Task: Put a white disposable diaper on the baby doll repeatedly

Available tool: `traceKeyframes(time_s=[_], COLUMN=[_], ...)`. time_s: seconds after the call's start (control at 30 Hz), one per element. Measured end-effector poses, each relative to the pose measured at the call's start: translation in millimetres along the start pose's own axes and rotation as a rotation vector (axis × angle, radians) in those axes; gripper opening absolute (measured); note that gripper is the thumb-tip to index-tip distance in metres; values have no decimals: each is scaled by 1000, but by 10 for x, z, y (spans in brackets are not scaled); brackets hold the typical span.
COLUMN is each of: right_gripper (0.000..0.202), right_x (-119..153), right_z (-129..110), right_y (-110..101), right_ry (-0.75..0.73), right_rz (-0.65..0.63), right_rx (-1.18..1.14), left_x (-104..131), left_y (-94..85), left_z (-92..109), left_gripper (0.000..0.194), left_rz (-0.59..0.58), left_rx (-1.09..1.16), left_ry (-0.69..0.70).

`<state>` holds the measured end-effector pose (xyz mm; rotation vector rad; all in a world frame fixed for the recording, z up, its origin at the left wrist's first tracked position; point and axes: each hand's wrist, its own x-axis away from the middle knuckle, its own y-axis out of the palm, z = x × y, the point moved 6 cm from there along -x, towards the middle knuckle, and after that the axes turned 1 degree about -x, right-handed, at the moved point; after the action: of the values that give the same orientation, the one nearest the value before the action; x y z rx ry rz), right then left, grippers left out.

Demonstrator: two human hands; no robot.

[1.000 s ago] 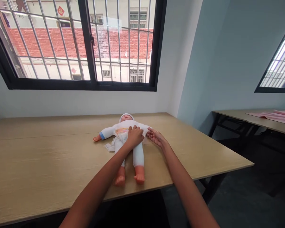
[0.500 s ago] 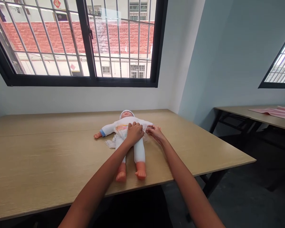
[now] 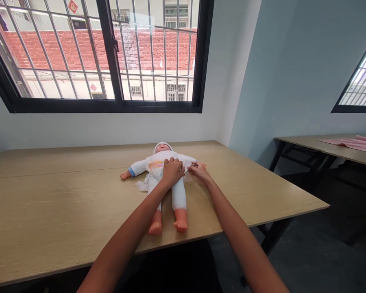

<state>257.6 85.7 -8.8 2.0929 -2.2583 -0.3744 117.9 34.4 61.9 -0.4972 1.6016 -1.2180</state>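
Observation:
A baby doll (image 3: pixel 179 195) in white clothes and a pale cap lies on its back, feet toward me. A white diaper (image 3: pixel 156 167) with an orange and yellow print covers its hips, over the clothes; one loose side (image 3: pixel 142 186) spreads on the table at the left. My left hand (image 3: pixel 172 171) presses on the diaper's front, fingers curled over it. My right hand (image 3: pixel 199 171) is closed, pinching the thin side edge of the diaper beside the doll's hip. The fingers partly hide what they pinch.
The doll lies on a wooden table (image 3: pixel 79 211), whose near edge runs in front of me. A barred window (image 3: pixel 116 106) is in the wall behind. At the right stands another table (image 3: pixel 311 146) with pink striped cloth (image 3: pixel 354 143) on it.
My right hand shifts very slightly at the diaper's side edge, still pinching. The left hand stays pressed on the diaper, and the doll keeps its place.

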Motion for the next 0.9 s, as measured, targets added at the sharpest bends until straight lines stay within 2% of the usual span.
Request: traceKeyframes(time_s=[0.2, 0.3, 0.5, 0.9], right_gripper=[17, 14, 13, 22], right_x=[21, 56, 88, 97], right_z=[-34, -78, -136, -206], right_y=[6, 26, 48, 40], right_ry=[11, 20, 15, -32], right_rz=[26, 23, 28, 11], right_rx=[-36, -59, -107, -176], left_x=[3, 6, 31, 36], left_y=[-19, -32, -16, 13], left_z=[-18, -10, 52, 38], left_gripper=[18, 10, 30, 36], left_rz=[-11, -20, -39, -35], left_rx=[45, 83, 80, -1], left_ry=[-23, 7, 128, 120])
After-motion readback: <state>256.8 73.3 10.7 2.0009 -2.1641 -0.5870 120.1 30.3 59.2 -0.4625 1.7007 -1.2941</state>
